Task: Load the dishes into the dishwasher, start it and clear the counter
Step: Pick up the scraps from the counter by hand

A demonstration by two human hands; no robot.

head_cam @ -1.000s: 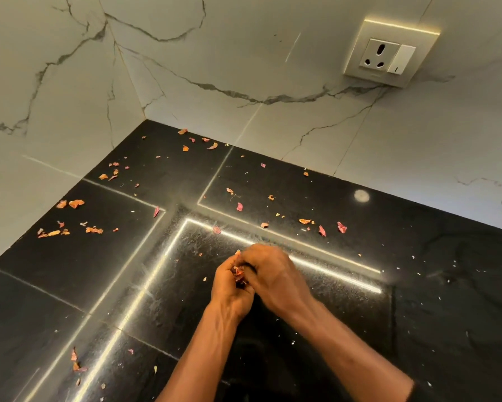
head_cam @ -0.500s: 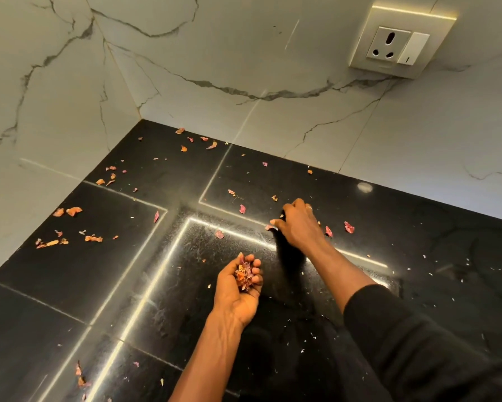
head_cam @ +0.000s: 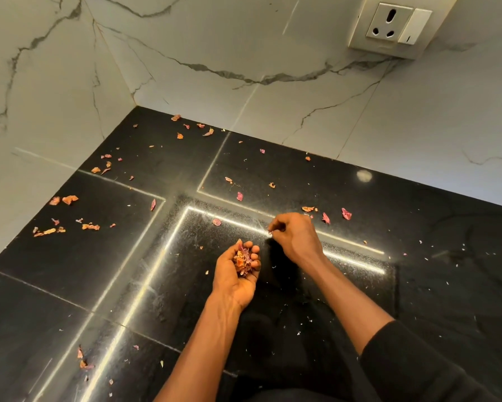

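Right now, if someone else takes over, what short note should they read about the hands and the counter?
Left hand: cupped palm up, fingers curled round a pile of dried petals.
Right hand: pinches a small scrap over the black counter.
Done: one handful gathered.
Left to do: loose petals lie at the left side, the back corner, beyond the right hand and front left.
No dishes or dishwasher in view.

Black counter (head_cam: 418, 285), grey-veined white marble wall (head_cam: 185, 97), orange-pink petal scraps (head_cam: 69, 199).
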